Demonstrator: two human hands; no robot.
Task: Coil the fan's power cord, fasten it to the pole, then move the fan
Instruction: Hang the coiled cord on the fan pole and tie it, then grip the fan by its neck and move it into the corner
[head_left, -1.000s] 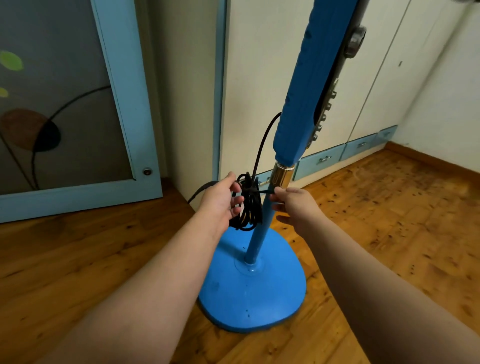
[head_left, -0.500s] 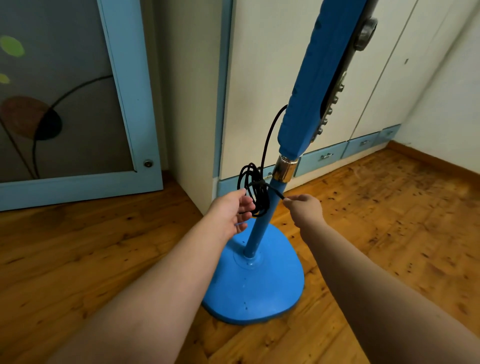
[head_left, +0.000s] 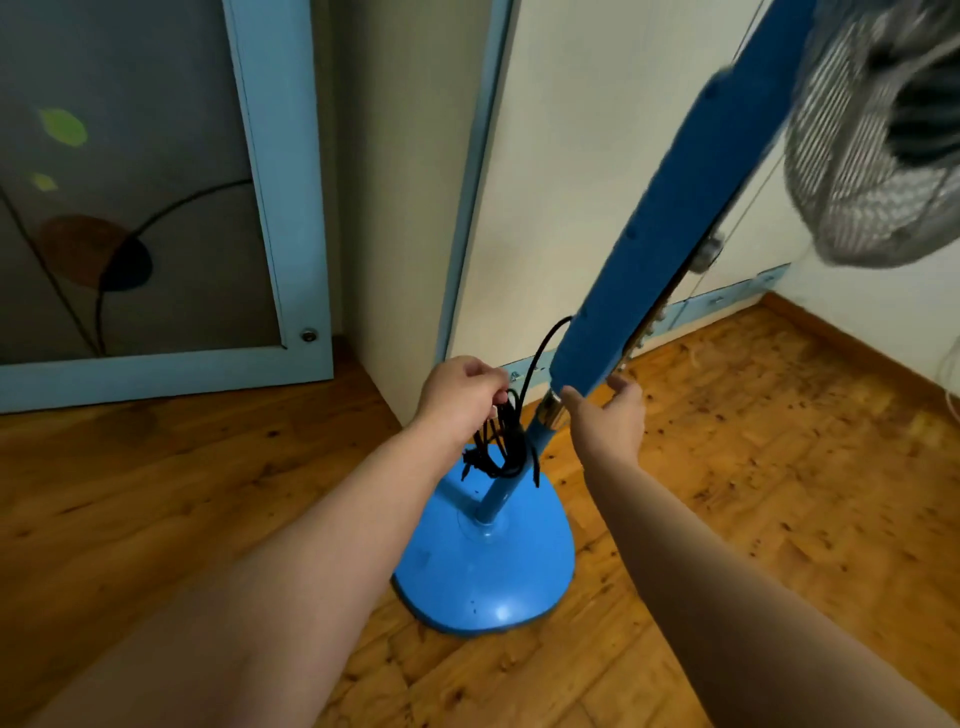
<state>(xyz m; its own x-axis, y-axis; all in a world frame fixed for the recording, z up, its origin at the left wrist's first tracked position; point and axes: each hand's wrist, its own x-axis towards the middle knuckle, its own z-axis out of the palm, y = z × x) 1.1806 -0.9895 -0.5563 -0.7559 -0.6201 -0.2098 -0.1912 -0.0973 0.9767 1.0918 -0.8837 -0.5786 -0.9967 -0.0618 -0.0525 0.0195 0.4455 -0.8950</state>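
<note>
A blue pedestal fan stands on the wooden floor: rounded base, thin pole, wide blue column and grey grille head at the upper right. A black power cord hangs in a coil against the pole just under the metal collar, with a loose end dangling on the pole's right side. My left hand pinches the top of the coil with curled fingers. My right hand is spread at the column's lower end, thumb on one side and fingers on the other, not closed round it.
A cream wardrobe with blue trim and low drawers stands right behind the fan. A blue-framed glass door panel is at the left. A white wall with a wooden skirting closes the right side.
My right hand has let go of the cord end and risen to the column's lower end. My left hand has shifted to the top of the coil. The view has tilted up to show the fan head.
</note>
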